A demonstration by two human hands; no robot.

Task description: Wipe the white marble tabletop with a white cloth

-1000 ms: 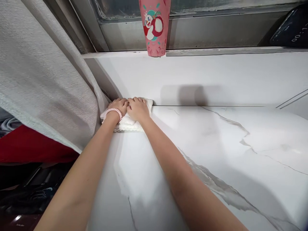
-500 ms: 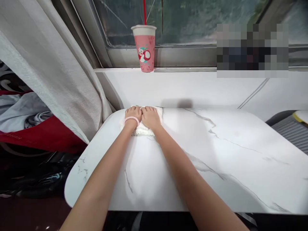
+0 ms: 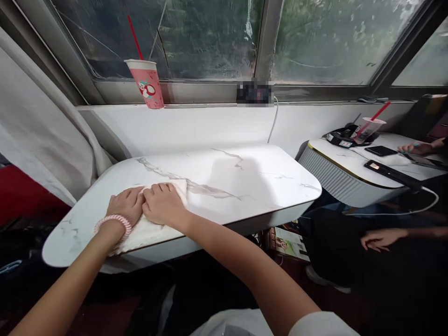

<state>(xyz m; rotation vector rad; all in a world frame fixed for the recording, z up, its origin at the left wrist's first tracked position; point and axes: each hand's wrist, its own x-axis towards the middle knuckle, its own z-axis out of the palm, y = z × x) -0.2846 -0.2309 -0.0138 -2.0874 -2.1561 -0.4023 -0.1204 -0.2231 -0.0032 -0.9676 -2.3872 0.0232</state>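
One white cloth (image 3: 147, 228) is pressed flat near the front left edge of the marble surface (image 3: 245, 182) by two hands, left hand (image 3: 125, 205) and right hand (image 3: 163, 205) side by side, while two cups, one pink cup (image 3: 147, 84) and one clear cup (image 3: 368, 129), are seen beyond.

— What's different from a second ago?

— Both hands, the left hand (image 3: 126, 205) and the right hand (image 3: 163, 205), have dragged the white cloth (image 3: 147, 228) from the far left corner of the table (image 3: 245, 177), by the wall, back to the near left edge.

— And the view?

— It has pulled back and swung right. The pink cup (image 3: 147, 84) on the sill now sits far off at upper left. A second table (image 3: 336, 163) has come into sight at right, with another cup (image 3: 367, 128), a phone (image 3: 380, 150), and another person's hand (image 3: 381, 239) below it.
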